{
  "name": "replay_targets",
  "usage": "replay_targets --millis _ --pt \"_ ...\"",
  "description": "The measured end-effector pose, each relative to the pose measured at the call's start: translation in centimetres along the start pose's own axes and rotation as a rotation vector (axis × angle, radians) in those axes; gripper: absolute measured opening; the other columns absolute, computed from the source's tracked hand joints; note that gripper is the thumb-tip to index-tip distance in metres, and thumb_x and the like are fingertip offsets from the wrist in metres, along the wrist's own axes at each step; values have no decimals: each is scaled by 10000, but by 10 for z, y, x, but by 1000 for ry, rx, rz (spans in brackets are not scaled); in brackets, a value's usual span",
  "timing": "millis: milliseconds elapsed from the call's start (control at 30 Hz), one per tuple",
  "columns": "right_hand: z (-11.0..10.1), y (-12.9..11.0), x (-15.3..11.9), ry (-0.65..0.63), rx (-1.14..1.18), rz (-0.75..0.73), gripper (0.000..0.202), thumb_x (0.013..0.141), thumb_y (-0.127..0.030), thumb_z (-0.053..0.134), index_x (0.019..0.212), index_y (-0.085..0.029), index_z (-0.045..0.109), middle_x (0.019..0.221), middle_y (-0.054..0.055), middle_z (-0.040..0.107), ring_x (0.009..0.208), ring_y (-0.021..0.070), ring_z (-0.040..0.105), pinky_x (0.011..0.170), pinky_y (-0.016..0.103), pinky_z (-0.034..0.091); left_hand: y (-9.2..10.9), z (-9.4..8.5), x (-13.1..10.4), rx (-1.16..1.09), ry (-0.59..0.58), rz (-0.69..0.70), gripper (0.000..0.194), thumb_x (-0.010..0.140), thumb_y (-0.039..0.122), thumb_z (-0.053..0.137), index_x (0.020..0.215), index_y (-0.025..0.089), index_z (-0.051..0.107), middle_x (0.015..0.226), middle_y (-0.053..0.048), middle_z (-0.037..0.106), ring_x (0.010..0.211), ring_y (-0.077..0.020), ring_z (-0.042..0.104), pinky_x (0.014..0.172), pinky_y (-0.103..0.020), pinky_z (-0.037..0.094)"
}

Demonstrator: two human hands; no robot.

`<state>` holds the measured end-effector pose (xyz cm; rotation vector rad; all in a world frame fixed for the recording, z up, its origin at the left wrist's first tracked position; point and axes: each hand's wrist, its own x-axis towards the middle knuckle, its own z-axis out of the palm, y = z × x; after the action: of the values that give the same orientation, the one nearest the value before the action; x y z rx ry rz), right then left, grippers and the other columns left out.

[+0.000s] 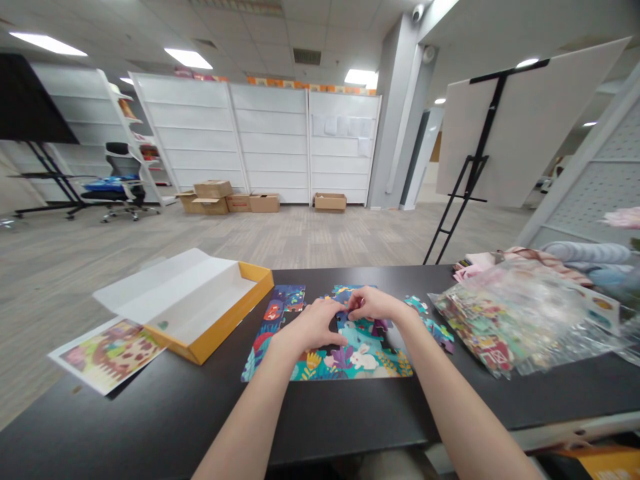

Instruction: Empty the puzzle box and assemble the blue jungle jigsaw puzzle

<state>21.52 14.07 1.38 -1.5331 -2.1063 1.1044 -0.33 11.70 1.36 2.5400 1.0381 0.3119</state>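
A colourful jigsaw puzzle (364,360), partly assembled, lies flat on the black table, with a white rabbit and plants along its near edge. Gaps in its middle and upper left show the dark tabletop. My left hand (316,325) rests over the puzzle's middle, fingers stretched out and thumb apart. Close to its fingertips, my right hand (374,305) is pinched on a puzzle piece at the upper part of the picture; the piece is mostly hidden by the fingers. Loose puzzle pieces (417,305) lie to the right of my right wrist.
On the left stands an open yellow box (225,319) with white lining, beside a picture sheet (107,353). Clear plastic bags (530,313) of colourful pieces fill the table's right side, with folded cloths (585,253) behind. Beyond the table is an easel (467,177).
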Motion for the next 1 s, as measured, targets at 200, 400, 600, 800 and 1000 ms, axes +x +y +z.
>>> replay_targets --millis 200,400,600,800,1000 --pt "-1 -3 -1 -16 -10 0 172 659 -247 745 769 -168 639 621 -56 586 531 87 489 501 215 379 1 -2 -1 -7 -4 8 675 721 402 820 1320 198 586 1338 -119 618 1267 -344 517 1058 -452 433" --pt "-3 -1 -2 -84 89 -18 234 681 -291 739 823 -184 587 592 -75 558 471 85 463 463 224 368 4 -3 -2 -18 -10 -54 826 708 410 816 1423 183 471 1387 -164 564 1279 -370 509 1030 -472 446" --pt "-2 5 1 -120 142 -56 240 759 -351 694 861 -194 544 576 -78 547 448 86 453 431 218 359 6 -3 -2 -49 -14 -101 925 691 406 825 1482 185 401 1428 -172 537 1308 -379 496 1043 -457 431" --pt "-2 9 5 -73 117 -30 220 816 -376 666 876 -179 588 508 -78 516 417 96 460 416 222 355 2 2 0 -52 5 -110 950 670 410 835 1481 164 405 1405 -201 547 1309 -400 494 1036 -476 437" --pt "-9 3 2 53 317 -130 341 725 -404 779 904 -172 603 654 -36 624 544 103 568 504 215 400 -4 5 1 -162 194 6 830 726 372 805 1449 186 443 1394 -164 564 1258 -341 541 1041 -465 449"
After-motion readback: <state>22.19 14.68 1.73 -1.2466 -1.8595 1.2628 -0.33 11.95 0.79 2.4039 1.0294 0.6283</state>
